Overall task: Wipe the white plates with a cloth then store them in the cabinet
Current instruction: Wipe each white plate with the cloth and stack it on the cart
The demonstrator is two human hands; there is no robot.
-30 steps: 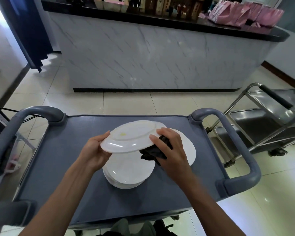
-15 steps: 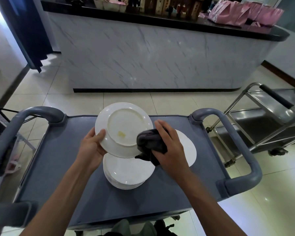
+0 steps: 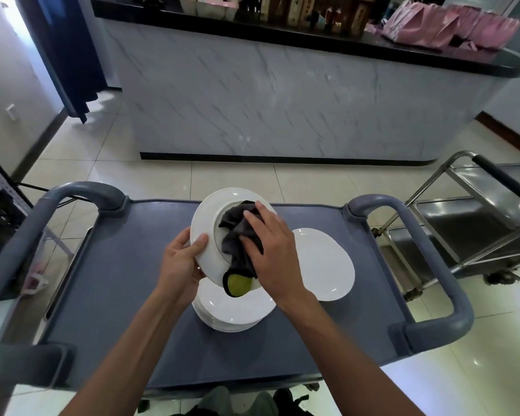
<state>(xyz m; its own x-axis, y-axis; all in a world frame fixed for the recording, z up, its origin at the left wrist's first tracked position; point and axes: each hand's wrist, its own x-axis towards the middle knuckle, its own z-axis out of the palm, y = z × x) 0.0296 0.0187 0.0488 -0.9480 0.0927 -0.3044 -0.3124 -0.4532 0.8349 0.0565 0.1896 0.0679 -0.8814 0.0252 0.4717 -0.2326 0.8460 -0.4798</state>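
The left hand (image 3: 182, 259) grips the near-left rim of the lifted plate (image 3: 206, 232), thumb over the edge, holding it tilted up over the stack of plates (image 3: 231, 310). The right hand (image 3: 270, 250) presses the dark cloth (image 3: 234, 235) flat-fingered against the plate's underside. A second ago the cloth was off the plate's right edge and the plate lay nearly level; since then the plate has been tipped up and turned, and the cloth has moved onto its middle. So wiping of this plate's back is under way, probably early. A single plate (image 3: 324, 265) lies just right of the stack on the grey cart (image 3: 117, 280). Beyond stands a marble counter (image 3: 282, 100); a steel trolley (image 3: 469, 229) is to the right. No cabinet is in view.
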